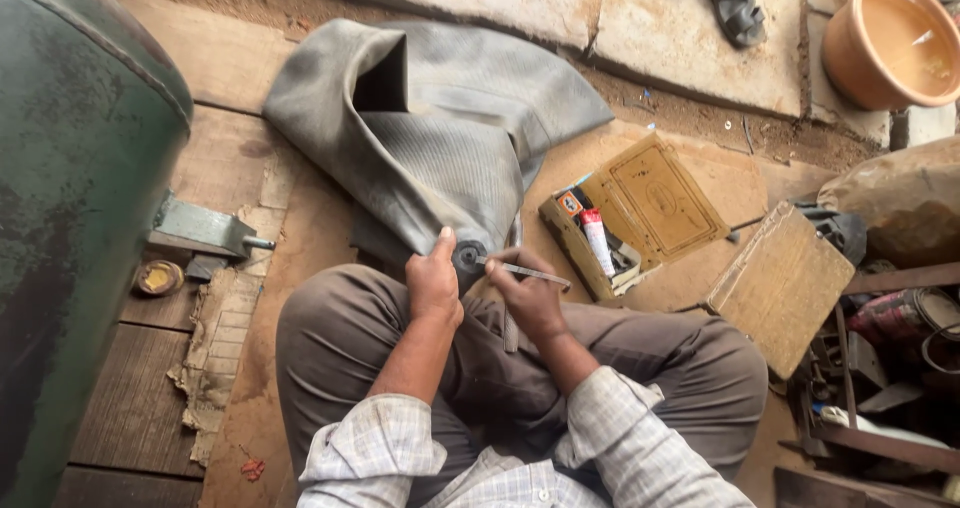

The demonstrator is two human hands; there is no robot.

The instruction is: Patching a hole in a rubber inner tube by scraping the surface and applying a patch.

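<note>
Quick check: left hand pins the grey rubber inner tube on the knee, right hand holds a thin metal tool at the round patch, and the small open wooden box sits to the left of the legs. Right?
Not quite. The head view shows the small open wooden box to the right of the legs. The rest stands: left hand pins the grey rubber inner tube, right hand holds the thin metal tool at the round patch.

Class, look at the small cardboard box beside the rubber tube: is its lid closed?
No. The cardboard box lies open, its lid folded back flat, with small tubes showing inside.
</note>
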